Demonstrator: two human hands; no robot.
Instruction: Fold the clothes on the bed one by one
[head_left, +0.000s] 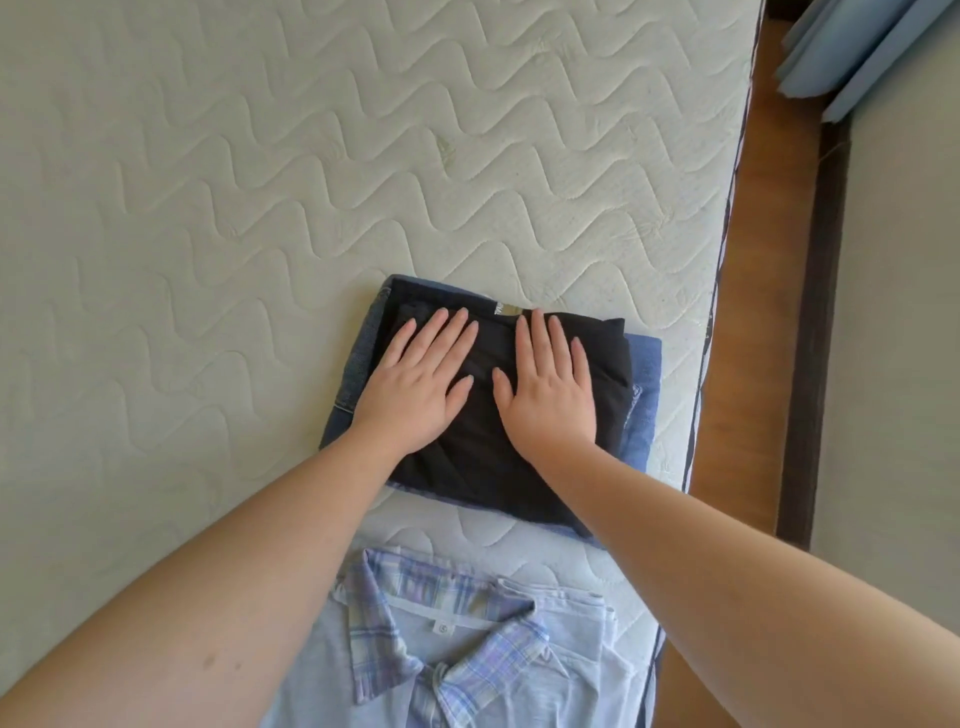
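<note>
Hands, left hand and right hand, press flat with fingers straight, gripping nothing, on the folded black garment atop folded jeans near the bed edge; uneven pressure could skew the stack.

Quilted mattress, wooden floor
</note>
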